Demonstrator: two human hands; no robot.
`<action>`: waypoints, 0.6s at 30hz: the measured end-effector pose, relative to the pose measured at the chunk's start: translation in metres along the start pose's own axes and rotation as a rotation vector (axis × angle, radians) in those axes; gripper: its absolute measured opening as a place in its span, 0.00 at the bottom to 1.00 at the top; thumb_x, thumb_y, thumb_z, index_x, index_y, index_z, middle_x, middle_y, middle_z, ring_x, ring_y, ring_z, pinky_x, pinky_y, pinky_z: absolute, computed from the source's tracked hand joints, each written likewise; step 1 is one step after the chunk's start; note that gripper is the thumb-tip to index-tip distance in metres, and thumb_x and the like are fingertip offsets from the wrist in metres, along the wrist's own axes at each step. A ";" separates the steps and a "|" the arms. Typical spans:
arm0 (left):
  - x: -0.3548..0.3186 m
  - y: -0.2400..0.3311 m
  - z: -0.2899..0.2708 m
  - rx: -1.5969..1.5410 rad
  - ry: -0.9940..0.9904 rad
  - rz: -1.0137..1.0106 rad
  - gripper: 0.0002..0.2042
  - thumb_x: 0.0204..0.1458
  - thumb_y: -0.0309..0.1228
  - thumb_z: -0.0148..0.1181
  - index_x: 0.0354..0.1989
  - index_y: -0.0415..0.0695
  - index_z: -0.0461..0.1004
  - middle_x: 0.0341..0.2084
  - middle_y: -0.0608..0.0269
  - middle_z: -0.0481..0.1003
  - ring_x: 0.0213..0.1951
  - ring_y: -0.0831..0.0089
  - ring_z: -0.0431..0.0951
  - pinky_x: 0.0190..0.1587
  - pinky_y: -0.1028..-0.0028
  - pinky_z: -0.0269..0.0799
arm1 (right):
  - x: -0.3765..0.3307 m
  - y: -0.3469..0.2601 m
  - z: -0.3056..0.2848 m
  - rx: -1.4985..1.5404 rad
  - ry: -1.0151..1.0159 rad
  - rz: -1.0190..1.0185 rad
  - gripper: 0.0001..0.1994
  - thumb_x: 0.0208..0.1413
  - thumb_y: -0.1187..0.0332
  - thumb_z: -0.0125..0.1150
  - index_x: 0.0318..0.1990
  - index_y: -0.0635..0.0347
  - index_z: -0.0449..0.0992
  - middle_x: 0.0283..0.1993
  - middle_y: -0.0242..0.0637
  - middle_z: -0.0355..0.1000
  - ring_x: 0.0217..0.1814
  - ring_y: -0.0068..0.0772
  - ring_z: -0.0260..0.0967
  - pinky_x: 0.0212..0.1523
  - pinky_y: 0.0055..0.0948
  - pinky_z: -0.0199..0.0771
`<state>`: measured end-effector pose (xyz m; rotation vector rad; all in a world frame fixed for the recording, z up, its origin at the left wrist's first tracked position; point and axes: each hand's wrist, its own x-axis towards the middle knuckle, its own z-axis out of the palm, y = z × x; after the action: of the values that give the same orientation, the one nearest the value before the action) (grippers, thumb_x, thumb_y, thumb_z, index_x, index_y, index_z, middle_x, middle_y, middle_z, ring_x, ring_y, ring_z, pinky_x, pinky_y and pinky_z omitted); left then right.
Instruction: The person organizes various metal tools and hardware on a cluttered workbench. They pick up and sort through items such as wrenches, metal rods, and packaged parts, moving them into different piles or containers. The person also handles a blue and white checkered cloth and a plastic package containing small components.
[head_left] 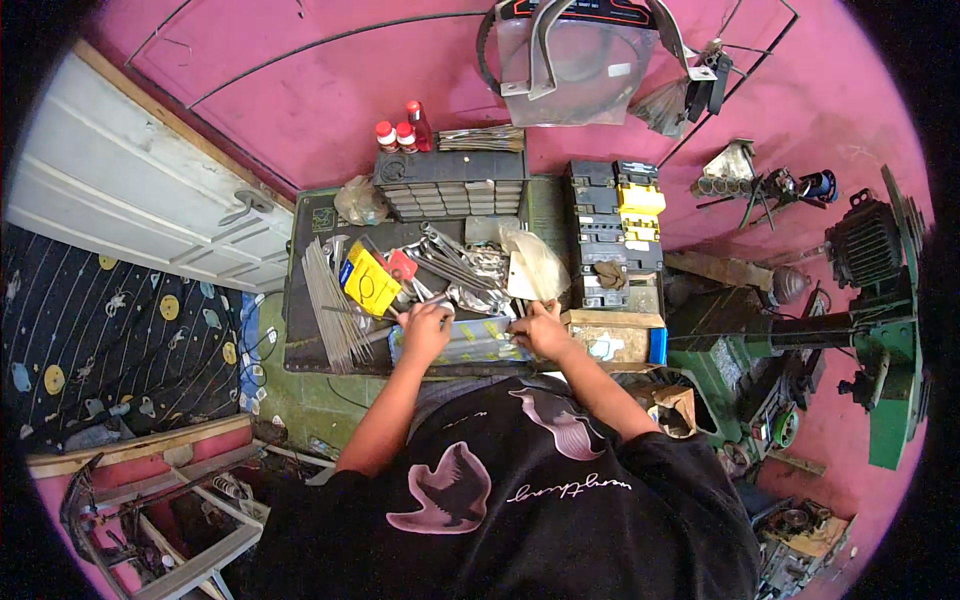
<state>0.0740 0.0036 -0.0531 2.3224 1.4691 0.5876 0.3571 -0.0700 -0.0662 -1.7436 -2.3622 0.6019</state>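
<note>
Reference = the flat blue-grey packet (472, 346) with yellow-green marks, lying on the near edge of the desk (298, 345), straight in front of the person's torso, between the two hands. Left hand (428, 328) sits at its 10 o'clock, over the left end, fingers curled; a short brownish tube end (432, 300) shows right by the fingertips, can't tell if it's gripped. Right hand (542, 330) is at 3 o'clock, over the right end, fingers bent down toward the packet; can't tell if they're pinching it or just resting. Hands are apart from each other, packet's middle bare between them. Around it: yellow card (371, 284) at 10 o'clock, just past the left hand; fan of thin metal rods (333, 312) between 9 and 10, farther out. Pile of spanners (452, 268) at 12, grey drawer cabinet (455, 190) behind that, also 12. Crumpled clear plastic bag (537, 262) at 1 o'clock, close beyond the right hand. Open shallow box (625, 345) at 3 o'clock, just beside the right forearm. Stacked black cases (597, 225) toward 2. Green machine (890, 350) well out at 3, off the desk; white door (150, 165) far out at 10.
</note>
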 end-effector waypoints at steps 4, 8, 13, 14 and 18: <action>-0.018 -0.035 -0.023 0.063 0.081 -0.123 0.04 0.49 0.35 0.65 0.33 0.52 0.81 0.35 0.67 0.79 0.44 0.63 0.75 0.44 0.56 0.58 | -0.001 -0.002 0.011 -0.123 -0.011 0.038 0.13 0.55 0.53 0.64 0.47 0.32 0.83 0.41 0.21 0.75 0.54 0.33 0.62 0.61 0.61 0.49; -0.028 -0.068 -0.049 0.108 0.116 -0.192 0.05 0.50 0.34 0.65 0.34 0.52 0.81 0.36 0.67 0.78 0.44 0.62 0.74 0.44 0.56 0.58 | -0.009 -0.010 0.019 -0.168 -0.074 0.080 0.14 0.60 0.53 0.58 0.53 0.31 0.80 0.49 0.19 0.74 0.59 0.37 0.60 0.63 0.66 0.49; -0.034 -0.105 -0.076 0.158 0.070 -0.307 0.06 0.49 0.34 0.65 0.35 0.51 0.81 0.38 0.65 0.78 0.47 0.60 0.74 0.47 0.53 0.58 | -0.018 -0.020 0.017 -0.057 0.034 0.143 0.16 0.52 0.54 0.66 0.50 0.32 0.82 0.46 0.19 0.76 0.58 0.37 0.61 0.61 0.58 0.48; -0.033 -0.111 -0.080 0.172 0.051 -0.310 0.07 0.50 0.34 0.65 0.37 0.52 0.81 0.40 0.65 0.78 0.48 0.60 0.74 0.48 0.53 0.59 | -0.018 -0.022 0.019 -0.073 0.083 0.157 0.15 0.50 0.55 0.68 0.48 0.34 0.83 0.44 0.18 0.77 0.57 0.37 0.61 0.60 0.54 0.49; -0.034 -0.133 -0.091 0.200 0.020 -0.283 0.11 0.50 0.32 0.64 0.42 0.53 0.82 0.45 0.67 0.77 0.52 0.60 0.71 0.51 0.53 0.58 | -0.015 -0.033 0.011 0.035 0.048 0.294 0.10 0.48 0.61 0.71 0.40 0.36 0.85 0.46 0.17 0.80 0.57 0.36 0.63 0.60 0.53 0.46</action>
<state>-0.0882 0.0325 -0.0443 2.1945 1.9008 0.4028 0.3294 -0.0950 -0.0609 -2.0816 -2.0659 0.6266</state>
